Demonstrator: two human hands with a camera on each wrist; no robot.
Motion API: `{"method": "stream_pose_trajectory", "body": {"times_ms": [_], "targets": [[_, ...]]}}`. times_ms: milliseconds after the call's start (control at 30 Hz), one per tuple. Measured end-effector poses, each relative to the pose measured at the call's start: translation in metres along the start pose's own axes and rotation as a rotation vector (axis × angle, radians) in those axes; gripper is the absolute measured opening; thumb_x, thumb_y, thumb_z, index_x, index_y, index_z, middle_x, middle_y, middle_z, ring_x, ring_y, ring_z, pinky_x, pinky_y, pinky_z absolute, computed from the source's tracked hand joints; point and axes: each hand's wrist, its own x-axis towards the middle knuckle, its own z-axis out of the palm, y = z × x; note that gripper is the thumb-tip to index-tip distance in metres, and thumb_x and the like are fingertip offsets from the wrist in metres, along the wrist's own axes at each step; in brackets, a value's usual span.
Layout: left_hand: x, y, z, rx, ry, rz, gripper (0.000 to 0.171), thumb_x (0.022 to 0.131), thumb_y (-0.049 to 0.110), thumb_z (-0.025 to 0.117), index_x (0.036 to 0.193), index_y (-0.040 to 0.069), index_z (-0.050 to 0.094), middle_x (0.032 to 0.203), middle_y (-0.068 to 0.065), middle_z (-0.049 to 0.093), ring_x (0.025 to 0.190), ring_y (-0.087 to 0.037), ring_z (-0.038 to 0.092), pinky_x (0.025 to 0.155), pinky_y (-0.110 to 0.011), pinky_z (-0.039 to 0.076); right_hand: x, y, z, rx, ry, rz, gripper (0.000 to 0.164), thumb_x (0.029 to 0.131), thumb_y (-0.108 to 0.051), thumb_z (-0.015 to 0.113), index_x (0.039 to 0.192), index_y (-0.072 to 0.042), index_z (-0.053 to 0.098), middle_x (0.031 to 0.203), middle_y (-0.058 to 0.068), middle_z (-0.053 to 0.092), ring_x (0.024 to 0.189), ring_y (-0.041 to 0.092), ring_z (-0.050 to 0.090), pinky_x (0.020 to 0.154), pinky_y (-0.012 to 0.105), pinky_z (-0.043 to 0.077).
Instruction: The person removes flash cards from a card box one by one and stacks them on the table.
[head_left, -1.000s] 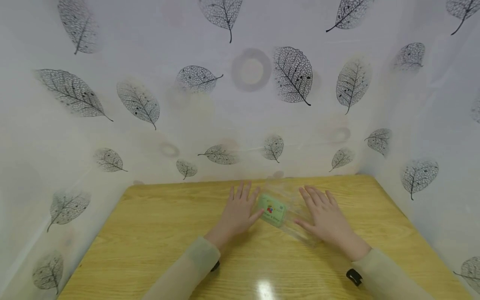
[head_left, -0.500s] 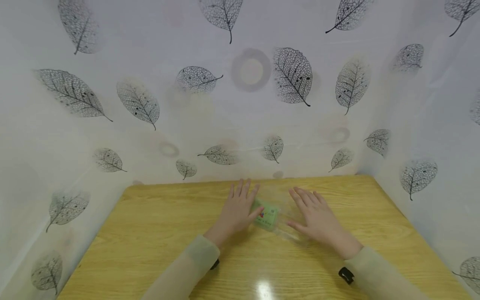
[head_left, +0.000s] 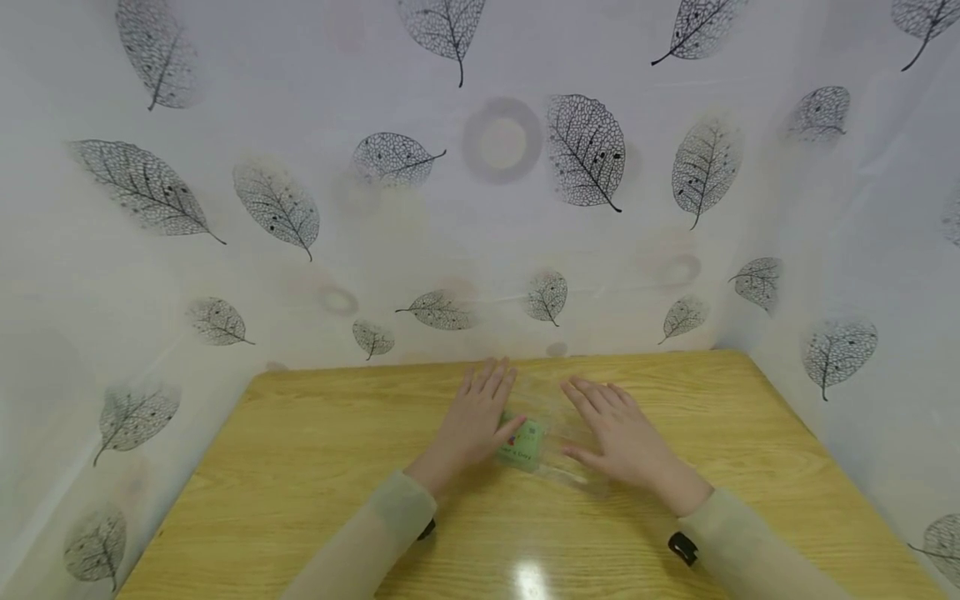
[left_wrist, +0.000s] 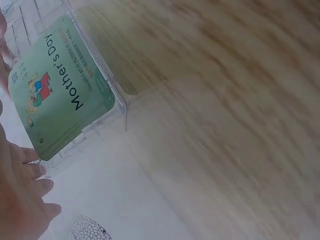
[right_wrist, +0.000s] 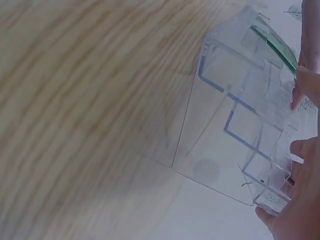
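Between my two hands on the table is a clear plastic box (right_wrist: 250, 95) split into several compartments. Green cards (head_left: 522, 448) fill the compartment at its left end; the top card (left_wrist: 60, 90) reads "Mother's Day" in the left wrist view. My left hand (head_left: 474, 423) lies along the left end with straight fingers, its thumb reaching over the cards in the head view. On the opposite side, my right hand (head_left: 621, 435) has its fingers extended beside the box. Whether either palm presses on the box cannot be told. The other compartments show no cards.
The wood-grain table (head_left: 315, 467) extends around the box, with its back edge just beyond my fingertips. A white sheet with a leaf print (head_left: 495, 225) hangs behind and along both sides. Black straps (head_left: 682, 548) show at the wrists.
The box and its green cards have slid left and slightly toward me. My right hand has moved left with it, while the left hand has stayed nearly in place.
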Motion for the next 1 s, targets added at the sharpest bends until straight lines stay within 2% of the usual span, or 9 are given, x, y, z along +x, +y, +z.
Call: {"method": "stream_pose_trajectory", "body": {"times_ms": [200, 400, 500, 733, 1000], "targets": [[-0.002, -0.002, -0.002, 0.016, -0.006, 0.030, 0.078, 0.111, 0.054, 0.044, 0.165, 0.000, 0.029, 0.176, -0.016, 0.021, 0.165, -0.033, 0.021, 0.135, -0.054, 0.016, 0.003, 0.000, 0.003, -0.010, 0.006, -0.020, 0.100, 0.091, -0.059, 0.075, 0.165, -0.006, 0.032, 0.167, 0.018, 0.042, 0.151, 0.038, 0.045, 0.127, 0.062, 0.031], [-0.004, -0.003, -0.002, 0.110, -0.009, 0.034, 0.082, 0.109, 0.057, 0.046, 0.165, -0.001, 0.029, 0.175, -0.018, 0.025, 0.164, -0.033, 0.024, 0.134, -0.051, 0.023, 0.006, 0.000, 0.006, -0.064, -0.027, -0.018, 0.102, 0.092, -0.063, 0.071, 0.166, -0.006, 0.030, 0.170, 0.017, 0.037, 0.155, 0.038, 0.041, 0.131, 0.063, 0.017], [-0.007, -0.005, 0.000, 0.120, -0.011, 0.025, 0.084, 0.109, 0.058, 0.046, 0.165, 0.000, 0.028, 0.175, -0.018, 0.026, 0.164, -0.033, 0.025, 0.134, -0.048, 0.023, 0.008, -0.001, 0.008, -0.099, -0.049, -0.014, 0.103, 0.092, -0.065, 0.070, 0.167, -0.007, 0.029, 0.172, 0.016, 0.033, 0.157, 0.037, 0.038, 0.132, 0.064, 0.012], [-0.015, -0.012, 0.002, 0.130, -0.043, 0.019, 0.085, 0.109, 0.058, 0.045, 0.166, -0.001, 0.024, 0.176, -0.018, 0.019, 0.164, -0.034, 0.023, 0.134, -0.047, 0.020, 0.013, -0.004, 0.017, -0.090, -0.050, -0.018, 0.108, 0.090, -0.068, 0.071, 0.166, -0.004, 0.029, 0.173, 0.020, 0.029, 0.158, 0.040, 0.034, 0.132, 0.065, 0.014], [-0.021, -0.019, 0.001, 0.170, -0.034, 0.017, 0.086, 0.109, 0.059, 0.043, 0.166, -0.002, 0.024, 0.175, -0.019, 0.021, 0.163, -0.035, 0.025, 0.134, -0.048, 0.020, 0.021, -0.008, 0.024, -0.115, -0.027, -0.023, 0.108, 0.090, -0.070, 0.070, 0.166, -0.004, 0.029, 0.174, 0.022, 0.025, 0.160, 0.040, 0.031, 0.132, 0.062, 0.016]]}}
